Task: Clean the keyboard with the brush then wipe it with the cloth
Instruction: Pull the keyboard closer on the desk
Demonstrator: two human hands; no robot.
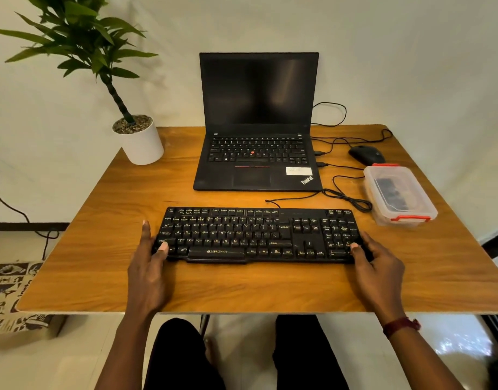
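Gripping keyboard [256, 235] at both ends: I see left hand [149, 268] and right hand [378, 267], thumbs on keys, fingers round the edges. Keyboard lies flat on table [101, 263], in front of laptop [257, 122].

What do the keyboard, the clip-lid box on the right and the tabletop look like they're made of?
The keyboard looks like matte black plastic: dull highlights, pale printed legends. The box seems clear plastic, since dark contents show through its walls; its clips are orange-red. The tabletop shows wood grain under a sheen with a pale edge, so possibly veneer or laminate, not solid wood.
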